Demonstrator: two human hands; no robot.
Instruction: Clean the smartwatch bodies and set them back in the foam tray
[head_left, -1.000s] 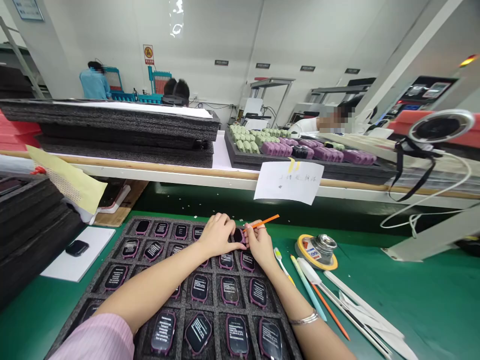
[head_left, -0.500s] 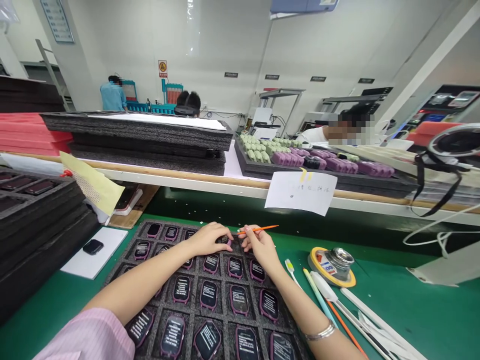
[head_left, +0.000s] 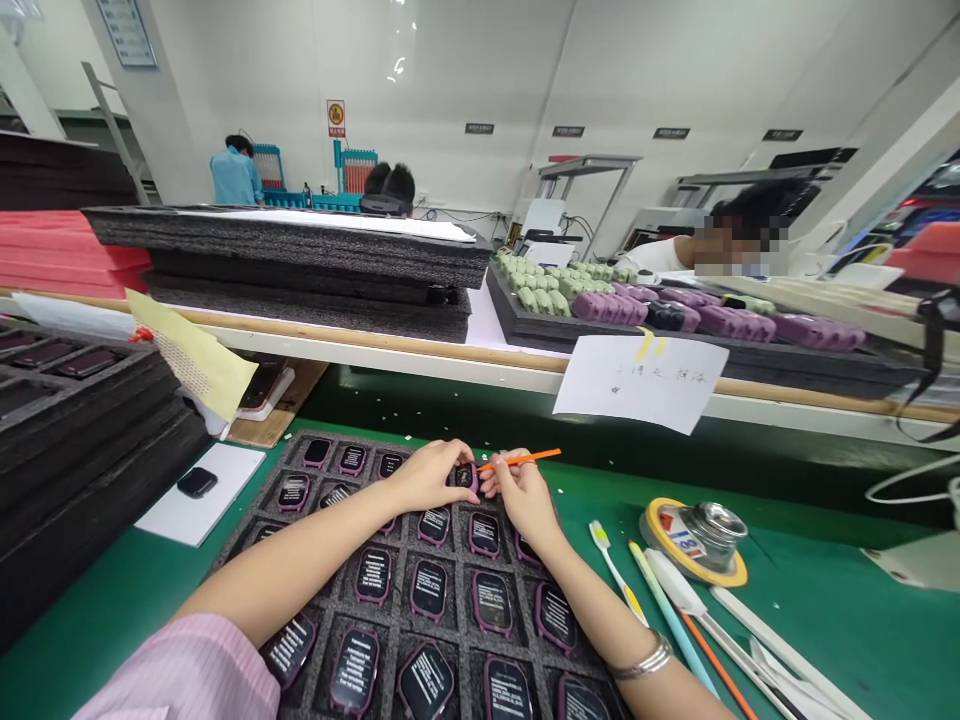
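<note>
At the far side of a black foam tray (head_left: 466, 560), my left hand (head_left: 431, 476) is closed around a purple-rimmed watch (head_left: 466, 476), thumb and fingers on its edges. My right hand (head_left: 525, 492) pinches a thin orange stick (head_left: 536, 456), its inner end at the watch's side and its outer end pointing right. Rows of similar watches, such as one with lit white text (head_left: 429, 588), lie in the tray's compartments under and between my forearms. Part of the tray is hidden by my left arm.
Right of the tray lie a toothbrush (head_left: 611, 562), a light-blue pen-like stick (head_left: 664, 600) and a yellow tape roll (head_left: 660, 515) around a glass jar (head_left: 716, 535). A watch body (head_left: 196, 482) rests on white paper at left. Beyond, a shelf (head_left: 517, 362) holds foam trays; people sit behind it.
The view has shifted slightly. The watch in my left hand shows more of its face now, and the orange stick's inner end is against its side. Both hands keep their hold.
</note>
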